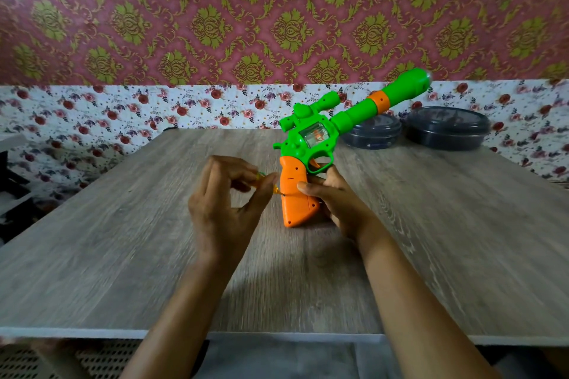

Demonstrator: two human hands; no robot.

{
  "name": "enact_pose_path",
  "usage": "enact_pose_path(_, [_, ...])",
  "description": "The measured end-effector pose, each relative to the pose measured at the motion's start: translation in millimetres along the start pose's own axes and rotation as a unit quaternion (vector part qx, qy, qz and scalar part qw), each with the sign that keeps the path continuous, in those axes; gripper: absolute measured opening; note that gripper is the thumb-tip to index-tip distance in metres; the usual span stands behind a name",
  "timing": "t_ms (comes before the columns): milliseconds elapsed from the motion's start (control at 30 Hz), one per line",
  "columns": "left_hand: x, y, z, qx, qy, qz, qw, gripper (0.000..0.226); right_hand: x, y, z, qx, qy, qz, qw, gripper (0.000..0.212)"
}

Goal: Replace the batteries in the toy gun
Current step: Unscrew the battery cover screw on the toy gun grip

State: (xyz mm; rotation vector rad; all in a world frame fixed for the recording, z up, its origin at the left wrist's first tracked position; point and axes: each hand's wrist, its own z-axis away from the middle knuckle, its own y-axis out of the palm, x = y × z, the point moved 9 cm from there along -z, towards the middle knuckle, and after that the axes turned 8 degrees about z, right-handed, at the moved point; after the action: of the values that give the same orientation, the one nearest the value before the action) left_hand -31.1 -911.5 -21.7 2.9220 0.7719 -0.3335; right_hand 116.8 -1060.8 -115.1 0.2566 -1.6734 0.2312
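— What is pinched in the left grip [221,209]?
— A small screwdriver [267,183], tip set to the orange handle [292,181] just right of it.
— And the toy gun [320,132]?
— Stood on the surface [123,240], its handle clasped by the right grip [335,203]; light, stiff, slippery plastic is judged, best held there.

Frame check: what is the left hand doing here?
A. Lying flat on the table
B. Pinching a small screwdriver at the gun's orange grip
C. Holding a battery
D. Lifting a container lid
B: the left hand pinches a small screwdriver whose tip sits at the orange grip of the toy gun, which the right hand holds.
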Motion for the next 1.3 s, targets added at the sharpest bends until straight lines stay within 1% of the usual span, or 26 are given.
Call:
enact_pose_path(100, [0, 3, -2, 0.014, -0.006, -0.014, 1.0, 0.024, 3, 1, 1, 0.004, -0.003, 0.001, 1.0, 0.056])
enact_pose_path(233, [-9, 13, -1, 0.065, 0.024, 0.002, 0.998, 0.01, 3, 1, 2, 0.005, -0.007, 0.0, 1.0, 0.057])
enact_pose_path(333, [-11, 18, 2, 0.089, 0.021, 0.018, 0.996, 0.021, 3, 2, 2, 0.009, -0.008, 0.004, 1.0, 0.056])
enact_pose_path(433, [-5, 14, 2, 0.066, 0.007, 0.003, 0.998, 0.023, 4, 2, 2, 0.009, -0.008, -0.004, 1.0, 0.054])
enact_pose_path(500, [0, 8, 0, 0.034, -0.015, 0.002, 0.999, 0.019, 4, 2, 2, 0.006, -0.005, -0.003, 1.0, 0.054])
enact_pose_path(567, [0, 2, 0, 0.006, -0.027, 0.002, 1.0, 0.02, 4, 2, 2, 0.006, -0.005, 0.001, 1.0, 0.054])
enact_pose_path(633, [-3, 2, 0, 0.006, -0.017, -0.007, 1.0, 0.023, 3, 2, 2, 0.01, -0.004, 0.004, 1.0, 0.053])
enact_pose_path(700, [-5, 3, -1, 0.013, -0.002, -0.022, 1.0, 0.019, 2, 3, 1, 0.011, -0.003, 0.001, 1.0, 0.054])
enact_pose_path(833, [2, -3, -1, -0.018, -0.01, -0.024, 0.999, 0.019, 2, 2, 1, 0.008, -0.003, 0.004, 1.0, 0.055])
enact_pose_path(967, [4, -1, 0, -0.01, -0.028, -0.003, 1.0, 0.02, 2, 2, 1, 0.011, 0.001, 0.017, 1.0, 0.056])
enact_pose_path(1133, [-1, 2, -2, 0.014, -0.012, -0.008, 1.0, 0.017, 1, 1, 1, 0.002, 0.007, 0.011, 1.0, 0.053])
enact_pose_path(1300, [-4, 7, -2, 0.032, 0.005, -0.022, 0.999, 0.032, 0, 0, 0, 0.004, 0.017, 0.026, 1.0, 0.056])
